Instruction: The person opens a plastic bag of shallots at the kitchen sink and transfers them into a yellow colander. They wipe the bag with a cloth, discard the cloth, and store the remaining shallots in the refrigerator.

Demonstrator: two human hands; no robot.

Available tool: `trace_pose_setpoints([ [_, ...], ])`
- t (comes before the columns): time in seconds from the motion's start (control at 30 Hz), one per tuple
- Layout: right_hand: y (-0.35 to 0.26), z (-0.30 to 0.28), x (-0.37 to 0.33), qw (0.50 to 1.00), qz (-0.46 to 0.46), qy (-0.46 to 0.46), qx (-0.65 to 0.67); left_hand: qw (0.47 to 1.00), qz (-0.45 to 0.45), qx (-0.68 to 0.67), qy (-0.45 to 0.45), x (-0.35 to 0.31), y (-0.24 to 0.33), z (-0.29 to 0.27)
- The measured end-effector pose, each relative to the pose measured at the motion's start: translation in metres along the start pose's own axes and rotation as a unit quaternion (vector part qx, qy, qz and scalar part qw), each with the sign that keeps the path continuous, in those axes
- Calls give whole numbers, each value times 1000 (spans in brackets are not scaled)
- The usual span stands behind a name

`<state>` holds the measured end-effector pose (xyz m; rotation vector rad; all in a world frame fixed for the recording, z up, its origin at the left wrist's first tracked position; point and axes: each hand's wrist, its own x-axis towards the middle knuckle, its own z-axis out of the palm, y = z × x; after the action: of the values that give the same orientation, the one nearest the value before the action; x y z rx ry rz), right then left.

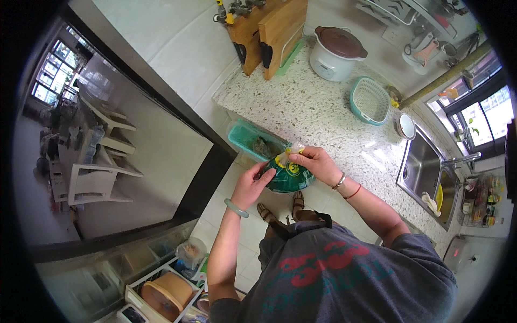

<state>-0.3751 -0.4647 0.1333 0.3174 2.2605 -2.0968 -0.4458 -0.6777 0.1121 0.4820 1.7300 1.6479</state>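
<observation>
A green plastic bag [289,182] with yellow print hangs in front of me, its top gathered into a clear twisted neck. My right hand [319,164] pinches that neck between thumb and fingers. On the bag's left side, my left hand [253,184] grips the plastic, its fingertips partly hidden by the bag. Just beyond the bag, a long teal bin [243,135] stands against the counter's end, with something dark in it that I cannot make out. What the bag contains is hidden.
A speckled counter [301,99] carries a white pot with a brown lid [339,53], wooden cutting boards [281,35], a teal draining basket [370,100] and a bowl [406,127]. At right is a steel sink [414,167]. Lower left, a storage rack [141,285] stands near a doorway.
</observation>
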Motion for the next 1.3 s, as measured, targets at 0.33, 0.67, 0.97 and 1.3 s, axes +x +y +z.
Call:
trace_pose_setpoints([
  [0.33, 4, 19, 5, 997, 59, 15, 45, 948, 3, -285, 139, 0, -25, -15],
  [0.67, 16, 32, 11, 991, 108, -14, 77, 835, -49, -541, 82, 6, -47, 21],
  [0.97, 34, 76, 30, 943, 266, -88, 178, 813, -23, -577, 76, -25, -56, -10],
  [1.3, 35, 185, 63, 917, 321, -156, 178, 799, 30, -558, 222, -90, -81, -82],
])
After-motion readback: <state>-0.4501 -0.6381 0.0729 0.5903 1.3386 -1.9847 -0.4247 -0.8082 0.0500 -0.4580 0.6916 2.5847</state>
